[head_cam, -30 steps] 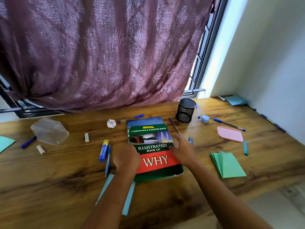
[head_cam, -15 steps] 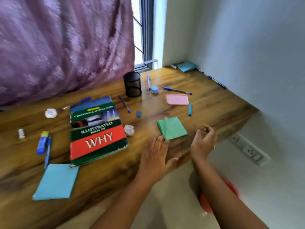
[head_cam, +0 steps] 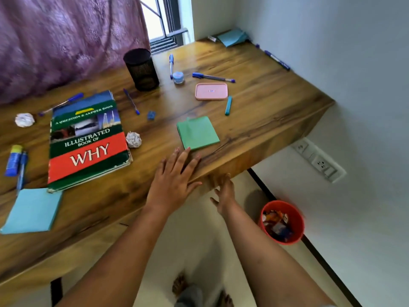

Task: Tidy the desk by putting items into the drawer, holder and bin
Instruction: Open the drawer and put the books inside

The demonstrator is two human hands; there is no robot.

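The tabletop (head_cam: 265, 111) is a thick wooden slab carrying the items to be sorted. The holder (head_cam: 141, 68), a black mesh cup, stands upright near the back edge, in front of the purple curtain (head_cam: 66, 41). The bin (head_cam: 282, 221), a red bucket with mixed scraps inside, stands on the floor beside the wall, below the right end of the tabletop. The drawer cannot be made out with certainty. The left hand (head_cam: 174, 180) lies palm down on the tabletop near the front edge, fingers spread and released, holding nothing; its fingertips are just beside the near corner of the green paper stack (head_cam: 198, 132). The right hand (head_cam: 224, 192) is below the front edge, fingers up against the front face of the slab; the fingers are blurred and whether they grip anything cannot be told. To the left of the green paper stack lies a crumpled paper ball (head_cam: 134, 139), touching or nearly touching the right edge of the large book (head_cam: 88, 140) titled "Illustrated Book of Why". A second paper ball (head_cam: 24, 119) lies to the left of the book's far end. A blue paper stack (head_cam: 33, 210) lies at the book's near left corner. A glue stick (head_cam: 13, 159) lies further left. A pink flat case (head_cam: 211, 91) lies to the right of the holder, with a teal marker (head_cam: 228, 105) just beside it and a small round jar (head_cam: 178, 77) between holder and case. Several blue pens are scattered across the tabletop.
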